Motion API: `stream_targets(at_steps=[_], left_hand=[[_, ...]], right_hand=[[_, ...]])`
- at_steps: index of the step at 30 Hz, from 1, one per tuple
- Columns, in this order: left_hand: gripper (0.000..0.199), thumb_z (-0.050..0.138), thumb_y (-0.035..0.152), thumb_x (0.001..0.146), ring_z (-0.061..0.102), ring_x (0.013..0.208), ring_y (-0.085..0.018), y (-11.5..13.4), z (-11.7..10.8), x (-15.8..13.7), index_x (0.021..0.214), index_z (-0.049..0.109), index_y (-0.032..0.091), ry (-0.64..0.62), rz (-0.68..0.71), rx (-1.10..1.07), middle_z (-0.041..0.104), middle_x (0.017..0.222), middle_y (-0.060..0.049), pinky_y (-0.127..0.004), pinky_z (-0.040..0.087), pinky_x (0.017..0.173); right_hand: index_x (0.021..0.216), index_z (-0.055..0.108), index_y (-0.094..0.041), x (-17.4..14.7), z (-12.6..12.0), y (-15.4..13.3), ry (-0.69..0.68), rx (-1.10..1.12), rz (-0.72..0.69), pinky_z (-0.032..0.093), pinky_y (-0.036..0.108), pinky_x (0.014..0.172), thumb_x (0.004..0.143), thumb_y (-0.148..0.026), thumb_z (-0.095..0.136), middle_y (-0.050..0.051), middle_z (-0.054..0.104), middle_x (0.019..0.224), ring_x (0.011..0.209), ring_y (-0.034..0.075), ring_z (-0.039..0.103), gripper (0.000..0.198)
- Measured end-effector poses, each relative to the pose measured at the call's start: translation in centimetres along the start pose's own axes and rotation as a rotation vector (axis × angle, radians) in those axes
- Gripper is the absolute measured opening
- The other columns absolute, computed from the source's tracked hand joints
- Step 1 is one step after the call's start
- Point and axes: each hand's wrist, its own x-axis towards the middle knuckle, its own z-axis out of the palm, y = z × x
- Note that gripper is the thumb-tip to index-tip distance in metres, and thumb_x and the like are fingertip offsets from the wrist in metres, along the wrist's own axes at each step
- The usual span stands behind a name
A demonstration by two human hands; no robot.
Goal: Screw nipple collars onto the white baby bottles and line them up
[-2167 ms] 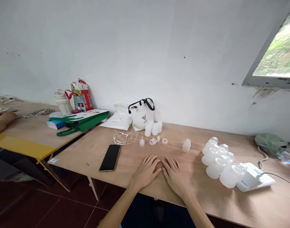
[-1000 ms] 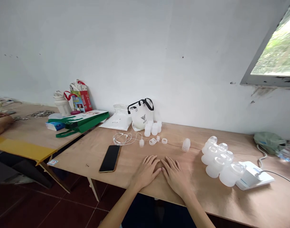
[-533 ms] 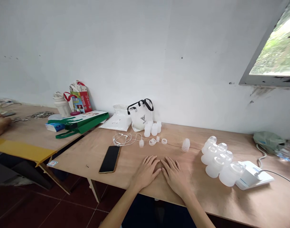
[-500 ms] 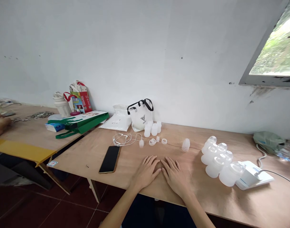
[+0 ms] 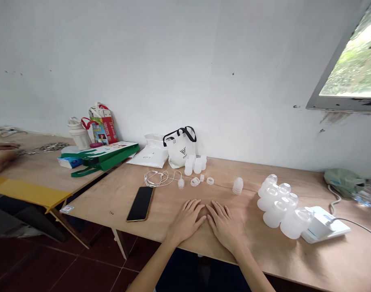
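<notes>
My left hand [image 5: 188, 219] lies flat on the wooden table [image 5: 112, 202], fingers stretched out and holding nothing. Beside it my right hand [image 5: 223, 223] rests palm down in the same way, the thumbs almost meeting. Left of my left hand is a black phone [image 5: 140, 204]. Beyond the hands lie several clear rings [image 5: 210, 181], a small clear cap [image 5: 181, 183] and a stack of clear domed caps [image 5: 238, 185]. To the right stand several frosted, translucent bottles with clear domed tops [image 5: 276, 213].
White earphones [image 5: 161, 178] lie behind the phone. A white bag [image 5: 181, 150], frosted cups [image 5: 198, 165] and a plastic packet [image 5: 151, 152] stand by the wall. A white device [image 5: 325, 227] with a cable is at right. Another person's hand [image 5: 4, 156] is far left.
My hands have not moved. At far left, the other person's hands have shifted slightly, with more of them showing now.
</notes>
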Motion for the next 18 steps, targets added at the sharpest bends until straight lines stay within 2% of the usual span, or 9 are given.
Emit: stream_targets(at_steps=[18], left_hand=[[0.043,0.047,0.048,0.106,0.047,0.142,-0.027,0.17,-0.19,0.08,0.141,0.055,0.024,-0.017,-0.012,0.011,0.053,0.153,-0.009,-0.048,0.037,0.119]], right_hand=[[0.146,0.057,-0.021,0.08,-0.53,-0.3,-0.025,-0.006,0.006,0.034,0.053,0.118,0.106,-0.031,0.035,0.013,0.053,0.155,0.145,0.028,0.046,0.047]])
